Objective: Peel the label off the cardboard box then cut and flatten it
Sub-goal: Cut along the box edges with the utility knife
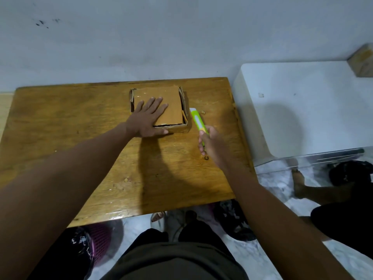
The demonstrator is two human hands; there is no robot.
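Observation:
A small brown cardboard box (171, 106) sits near the far edge of the wooden table (80, 128), its top flap pushed down inside the walls. My left hand (148, 118) lies flat on that flap with fingers spread, pressing on the box's near left part. My right hand (209, 143) grips a green and white utility knife (197, 120) just to the right of the box, with its tip pointing away from me along the box's right wall. I see no label on the box from here.
A white surface (302, 110) stands right of the table, with a cardboard piece (361, 61) at its far corner. A wall is close behind the table. Another person's foot (298, 182) and dark bags (232, 219) are on the floor to the right and under the table.

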